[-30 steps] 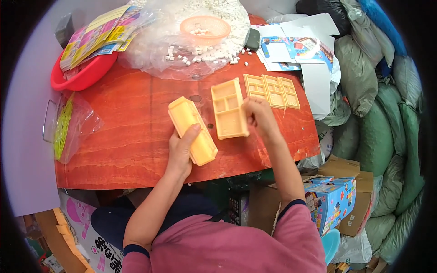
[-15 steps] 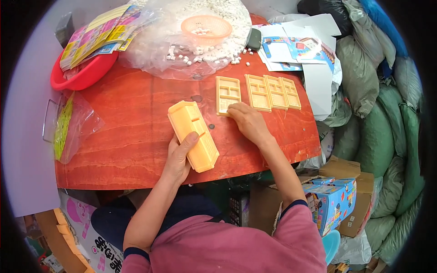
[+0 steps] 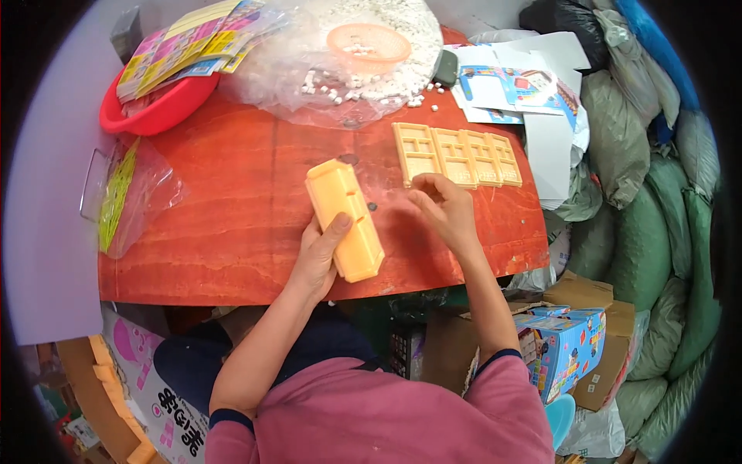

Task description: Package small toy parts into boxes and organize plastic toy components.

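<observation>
My left hand (image 3: 318, 257) grips a thick stack of yellow plastic trays (image 3: 344, 216) lying on the red wooden table (image 3: 232, 209). My right hand (image 3: 444, 210) rests on the table just below a row of several yellow compartment trays (image 3: 456, 155) laid flat side by side; its fingertips are at the near edge of that row and it holds nothing.
A clear plastic sheet with many small white pieces and an orange basket (image 3: 369, 45) lies at the far edge. A red basin (image 3: 158, 108) with printed cards sits far left, a plastic bag (image 3: 127, 193) at left. Printed paper sheets (image 3: 510, 85) lie far right. Green sacks (image 3: 665, 232) and cartons stand right.
My right hand carried one yellow tray from beside the stack to the far right, laid it at the left end of the row, and has drawn back. My left hand stayed on the stack.
</observation>
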Demonstrator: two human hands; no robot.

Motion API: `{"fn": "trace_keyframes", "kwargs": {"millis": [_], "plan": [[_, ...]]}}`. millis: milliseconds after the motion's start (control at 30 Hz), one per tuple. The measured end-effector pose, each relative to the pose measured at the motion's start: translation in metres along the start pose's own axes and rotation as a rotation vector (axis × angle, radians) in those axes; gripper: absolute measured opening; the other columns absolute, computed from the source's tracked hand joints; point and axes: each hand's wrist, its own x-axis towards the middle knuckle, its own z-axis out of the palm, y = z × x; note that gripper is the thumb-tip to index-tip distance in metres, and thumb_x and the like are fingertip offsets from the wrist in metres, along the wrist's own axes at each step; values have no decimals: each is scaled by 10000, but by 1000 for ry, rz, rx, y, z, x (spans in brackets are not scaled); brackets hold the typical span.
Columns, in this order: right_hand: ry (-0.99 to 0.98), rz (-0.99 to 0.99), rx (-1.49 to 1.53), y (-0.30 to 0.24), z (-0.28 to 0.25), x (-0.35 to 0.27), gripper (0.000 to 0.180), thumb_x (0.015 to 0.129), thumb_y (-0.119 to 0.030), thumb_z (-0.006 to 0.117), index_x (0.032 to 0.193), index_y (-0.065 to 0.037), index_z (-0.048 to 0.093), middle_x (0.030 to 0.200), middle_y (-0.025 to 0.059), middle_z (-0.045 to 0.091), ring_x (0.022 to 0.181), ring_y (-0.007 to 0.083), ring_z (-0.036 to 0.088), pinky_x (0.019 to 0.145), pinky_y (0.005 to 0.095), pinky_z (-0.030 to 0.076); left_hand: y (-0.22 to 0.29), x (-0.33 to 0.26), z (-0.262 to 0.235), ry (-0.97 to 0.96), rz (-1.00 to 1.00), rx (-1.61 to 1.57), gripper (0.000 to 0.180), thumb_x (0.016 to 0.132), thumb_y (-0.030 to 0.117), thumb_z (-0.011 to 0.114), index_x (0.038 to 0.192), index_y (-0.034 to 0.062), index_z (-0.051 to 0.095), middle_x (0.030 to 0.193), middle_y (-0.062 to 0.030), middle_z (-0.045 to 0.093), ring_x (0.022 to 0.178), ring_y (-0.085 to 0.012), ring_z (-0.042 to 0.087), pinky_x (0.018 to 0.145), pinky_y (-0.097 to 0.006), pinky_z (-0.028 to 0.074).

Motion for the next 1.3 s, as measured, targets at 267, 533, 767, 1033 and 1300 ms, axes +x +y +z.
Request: {"fn": "trace_keyframes", "kwargs": {"millis": [267,533,767,1033,1300], "plan": [[-404,391,768,-46,24,-17,225,783,-122,725,928,-20,586,744,21,609,634,83,596,541,209,509,-7,4,-3,-84,-17,76,766,724,488,738,1233,8,424,1103,-85,550,981,-163,567,841,-306,490],[-399,403,839,-54,33,-14,180,791,-116,715,894,-47,584,726,12,608,578,67,585,483,189,494,2,1,-6,-50,48,148,773,713,491,748,1231,14,426,1097,-82,548,979,-157,563,834,-301,489],[-435,472,911,-54,31,-10,194,783,-121,724,874,-44,571,718,8,602,582,67,586,497,203,497,5,3,-6,-88,35,153,764,723,474,745,1233,6,422,1085,-80,546,959,-145,562,819,-292,490],[-186,45,170,-68,44,-8,96,815,-79,577,749,-9,576,670,10,562,560,47,497,471,211,383,18,4,4,89,286,493,627,775,347,742,1208,2,448,1019,-83,578,901,-134,578,775,-279,486],[-118,499,317,10,9,54,131,788,-132,565,689,-48,553,579,-11,489,485,52,435,449,221,345,30,-3,-24,210,90,206,501,818,258,679,1197,2,474,1026,-69,560,912,-128,558,776,-275,475]]}}
